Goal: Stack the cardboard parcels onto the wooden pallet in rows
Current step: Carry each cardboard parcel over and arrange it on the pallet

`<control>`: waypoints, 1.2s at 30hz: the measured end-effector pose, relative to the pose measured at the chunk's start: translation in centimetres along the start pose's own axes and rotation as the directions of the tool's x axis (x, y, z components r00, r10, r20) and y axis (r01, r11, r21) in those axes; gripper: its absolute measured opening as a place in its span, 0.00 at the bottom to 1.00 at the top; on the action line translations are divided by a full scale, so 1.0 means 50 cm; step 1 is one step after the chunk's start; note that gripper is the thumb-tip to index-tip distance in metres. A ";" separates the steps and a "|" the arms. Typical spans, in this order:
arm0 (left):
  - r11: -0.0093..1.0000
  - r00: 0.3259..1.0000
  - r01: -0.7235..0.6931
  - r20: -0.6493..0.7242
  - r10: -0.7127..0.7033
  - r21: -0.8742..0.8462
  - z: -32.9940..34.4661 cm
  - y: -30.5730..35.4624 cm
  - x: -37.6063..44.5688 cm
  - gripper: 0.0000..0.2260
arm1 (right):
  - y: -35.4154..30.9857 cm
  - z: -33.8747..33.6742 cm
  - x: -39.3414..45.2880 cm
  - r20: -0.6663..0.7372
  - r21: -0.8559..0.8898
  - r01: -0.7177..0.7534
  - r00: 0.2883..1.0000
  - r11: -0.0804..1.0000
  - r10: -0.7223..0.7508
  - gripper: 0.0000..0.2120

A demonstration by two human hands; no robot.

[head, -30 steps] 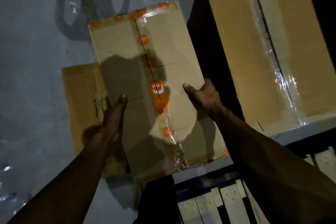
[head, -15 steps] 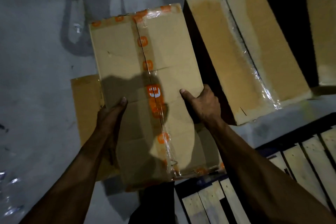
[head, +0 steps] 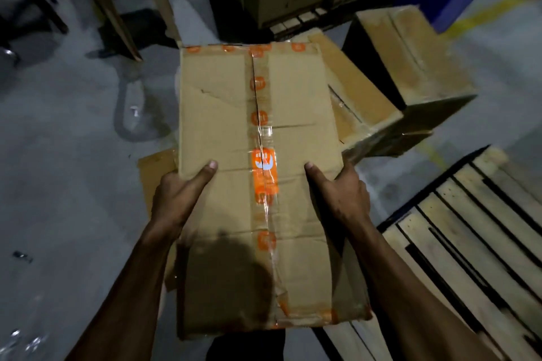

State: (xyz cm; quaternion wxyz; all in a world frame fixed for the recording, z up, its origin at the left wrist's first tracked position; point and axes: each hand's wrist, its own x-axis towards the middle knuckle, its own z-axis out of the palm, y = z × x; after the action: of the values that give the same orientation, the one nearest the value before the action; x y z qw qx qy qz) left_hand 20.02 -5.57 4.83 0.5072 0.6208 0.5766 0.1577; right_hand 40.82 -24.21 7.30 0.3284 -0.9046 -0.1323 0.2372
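The step in hand looks like the carry: 1 parcel is up off the floor between both hands and has not yet reached the pallet. The next move, as I judge it, calls for swinging the load to the right and lowering it flat onto the slats, square to an edge so that a row can start cleanly.

Going from the left: a flat brown sheet of cardboard [head: 157, 168] lies on the grey concrete floor [head: 67, 184], partly hidden under the load. The left hand [head: 179, 199] grips the left side of the long brown cardboard parcel sealed with clear tape bearing orange logos [head: 258, 184]; its thumb lies straight on the top face, and the fingers go down the side wall out of sight, so how far they curl underneath cannot be told. The parcel sits level in front of the person's body, clear of the floor. The right hand [head: 344, 196] mirrors this on the right side, thumb on top, fingers wrapped over the edge.

Just beyond the parcel's right edge, 2 more taped brown cardboard parcels [head: 407, 67] lie on the floor. At the lower right is the pale wooden slatted pallet [head: 469, 228], with no parcel on the part in view.
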 end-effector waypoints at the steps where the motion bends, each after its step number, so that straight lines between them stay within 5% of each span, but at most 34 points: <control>1: 0.999 0.999 -0.042 0.018 0.041 0.026 -0.005 0.008 -0.042 0.27 | 0.019 -0.022 -0.050 -0.017 0.021 -0.008 1.000 1.000 0.008 0.36; 12: 0.935 0.911 -0.333 0.297 0.286 0.121 0.006 0.109 -0.410 0.40 | 0.199 -0.267 -0.480 -0.333 0.190 -0.209 0.905 0.959 0.263 0.37; 16: 0.895 0.840 -0.426 0.427 0.336 0.134 0.061 0.175 -0.484 0.28 | 0.245 -0.333 -0.558 -0.440 0.266 -0.242 0.831 0.933 0.341 0.34; 29: 0.765 0.561 -0.638 0.733 0.384 0.088 0.366 0.312 -0.540 0.36 | 0.364 -0.469 -0.577 -0.582 0.482 -0.364 0.547 0.797 0.602 0.33; 34: 0.777 0.425 -0.629 0.826 0.370 -0.024 0.461 0.360 -0.597 0.21 | 0.401 -0.530 -0.585 -0.602 0.539 -0.363 0.465 0.760 0.649 0.31; 36: 0.764 0.386 -0.643 0.844 0.374 -0.044 0.502 0.377 -0.617 0.24 | 0.420 -0.561 -0.586 -0.609 0.561 -0.364 0.427 0.744 0.668 0.31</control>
State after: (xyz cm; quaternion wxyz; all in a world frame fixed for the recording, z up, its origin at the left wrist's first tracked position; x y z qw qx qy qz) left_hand 41.31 -40.45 21.19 0.5402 0.8345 0.0700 -0.0831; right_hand 32.06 -66.43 22.38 0.4129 -0.8346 0.3576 -0.0715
